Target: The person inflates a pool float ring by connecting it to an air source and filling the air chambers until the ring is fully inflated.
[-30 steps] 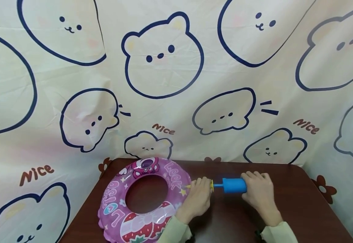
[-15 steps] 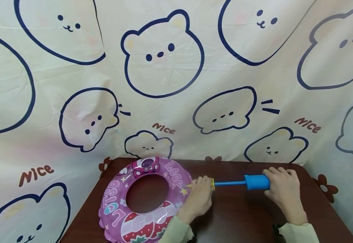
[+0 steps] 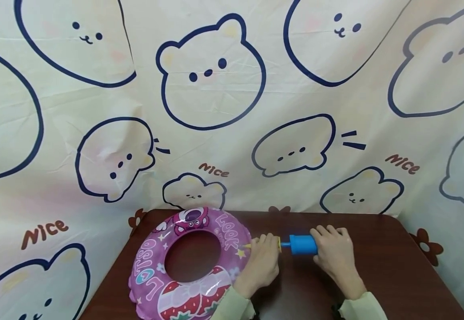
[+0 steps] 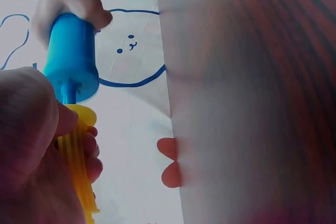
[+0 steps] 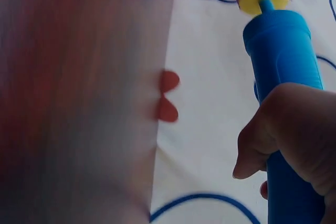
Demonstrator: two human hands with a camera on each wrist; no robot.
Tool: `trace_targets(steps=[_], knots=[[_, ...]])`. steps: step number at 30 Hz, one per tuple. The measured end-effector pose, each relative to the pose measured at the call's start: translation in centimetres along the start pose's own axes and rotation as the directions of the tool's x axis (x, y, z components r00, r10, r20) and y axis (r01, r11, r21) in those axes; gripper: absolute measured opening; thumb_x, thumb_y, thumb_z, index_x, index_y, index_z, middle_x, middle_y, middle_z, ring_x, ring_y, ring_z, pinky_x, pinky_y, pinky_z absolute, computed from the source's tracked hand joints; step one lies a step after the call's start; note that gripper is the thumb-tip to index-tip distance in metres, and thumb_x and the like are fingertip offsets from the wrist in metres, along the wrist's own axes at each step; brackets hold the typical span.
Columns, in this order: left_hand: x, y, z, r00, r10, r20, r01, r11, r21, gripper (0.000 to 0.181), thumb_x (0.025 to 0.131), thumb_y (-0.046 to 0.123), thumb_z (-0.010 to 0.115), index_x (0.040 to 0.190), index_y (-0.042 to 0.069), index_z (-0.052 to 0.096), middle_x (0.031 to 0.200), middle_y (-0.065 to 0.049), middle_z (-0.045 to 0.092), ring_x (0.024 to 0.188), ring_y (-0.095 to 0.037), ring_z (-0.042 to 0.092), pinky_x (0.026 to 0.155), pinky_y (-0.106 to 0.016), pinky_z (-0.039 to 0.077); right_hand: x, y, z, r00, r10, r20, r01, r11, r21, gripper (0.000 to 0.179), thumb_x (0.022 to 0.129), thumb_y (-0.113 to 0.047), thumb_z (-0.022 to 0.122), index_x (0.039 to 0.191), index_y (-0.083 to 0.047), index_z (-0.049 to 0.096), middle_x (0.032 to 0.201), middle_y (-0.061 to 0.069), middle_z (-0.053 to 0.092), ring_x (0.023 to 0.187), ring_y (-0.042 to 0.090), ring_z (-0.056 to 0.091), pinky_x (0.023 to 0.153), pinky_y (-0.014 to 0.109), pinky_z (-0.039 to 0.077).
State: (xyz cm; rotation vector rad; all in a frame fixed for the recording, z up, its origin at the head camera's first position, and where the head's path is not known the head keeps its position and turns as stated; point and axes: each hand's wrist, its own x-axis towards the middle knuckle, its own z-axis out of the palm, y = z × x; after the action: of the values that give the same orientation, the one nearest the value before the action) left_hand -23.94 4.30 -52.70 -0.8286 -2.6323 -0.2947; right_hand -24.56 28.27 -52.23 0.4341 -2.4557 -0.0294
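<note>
Looks like a pumping stroke in hand, a pink swim ring at the nozzle end.
Head view: the ring lies on the left of the brown table, glossy and rounded, slightly puckered at its outer edge; a yellow tip meets its right side, though whether it's plugged in I can't tell from here. The blue barrel sits near the left hand, little rod showing, so I'd say the next move calls for drawing the barrel back out. Left wrist: that hand's fingers clasp the yellow shaft. Right wrist: the right hand wraps round the barrel.
</note>
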Motion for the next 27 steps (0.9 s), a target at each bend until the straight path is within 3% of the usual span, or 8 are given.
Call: trace_targets(steps=[5, 9, 16, 22, 27], knots=[[-0.2, 0.3, 0.2, 1.0, -0.001, 0.023, 0.001, 1.0, 0.005, 0.028, 0.097, 0.014, 0.066, 0.123, 0.01, 0.057, 0.103, 0.0, 0.055, 0.099, -0.018, 0.051, 0.092, -0.036, 0.043, -0.2, -1.5, 0.9, 0.999, -0.041, -0.031, 0.041, 0.999, 0.0, 0.053, 0.056, -0.018, 0.093, 0.105, -0.01, 0.074, 0.098, 0.009, 0.076, 0.086, 0.031, 0.068, 0.081, 0.055, 0.054], [-0.2, 0.1, 0.0, 1.0, 0.0, 0.019, 0.0, 0.999, -0.036, 0.028, 0.102, 0.018, 0.066, 0.127, 0.009, 0.056, 0.105, -0.001, 0.056, 0.101, -0.018, 0.052, 0.093, -0.035, 0.044, -0.1, -1.4, 1.0, 0.999, -0.023, -0.042, 0.024, 1.0, 0.01, 0.052, 0.057, -0.016, 0.094, 0.105, -0.011, 0.074, 0.099, 0.009, 0.075, 0.088, 0.032, 0.066, 0.081, 0.054, 0.054], [0.0, -0.7, -0.6, 1.0, 0.01, -0.009, -0.011, 0.997, -0.081, 0.016, 0.108, 0.021, 0.058, 0.12, 0.011, 0.057, 0.1, 0.002, 0.053, 0.096, -0.015, 0.05, 0.087, -0.03, 0.041, -0.3, 2.3, -0.5, 0.998, 0.049, -0.043, -0.047, 0.998, 0.027, 0.052, 0.054, -0.011, 0.094, 0.101, -0.01, 0.073, 0.096, 0.011, 0.075, 0.091, 0.036, 0.065, 0.085, 0.057, 0.049], [0.0, -0.7, -0.6, 1.0, -0.008, -0.004, 0.008, 0.997, -0.081, 0.017, 0.109, 0.022, 0.057, 0.122, 0.011, 0.057, 0.103, 0.002, 0.054, 0.098, -0.016, 0.051, 0.09, -0.031, 0.042, -1.0, 6.1, -1.8, 0.992, 0.107, -0.063, -0.106, 0.994, 0.022, 0.054, 0.049, -0.009, 0.096, 0.097, -0.008, 0.072, 0.093, 0.014, 0.074, 0.09, 0.04, 0.062, 0.089, 0.064, 0.046], [0.1, -0.7, -0.4, 1.0, -0.013, -0.012, 0.012, 0.998, -0.056, 0.018, 0.109, 0.023, 0.057, 0.122, 0.011, 0.057, 0.102, 0.002, 0.053, 0.096, -0.015, 0.05, 0.089, -0.031, 0.042, -1.2, 7.1, -2.6, 0.984, 0.175, -0.03, -0.174, 0.985, 0.018, 0.06, 0.049, -0.009, 0.1, 0.103, -0.005, 0.074, 0.1, 0.018, 0.075, 0.095, 0.044, 0.061, 0.094, 0.068, 0.044]])
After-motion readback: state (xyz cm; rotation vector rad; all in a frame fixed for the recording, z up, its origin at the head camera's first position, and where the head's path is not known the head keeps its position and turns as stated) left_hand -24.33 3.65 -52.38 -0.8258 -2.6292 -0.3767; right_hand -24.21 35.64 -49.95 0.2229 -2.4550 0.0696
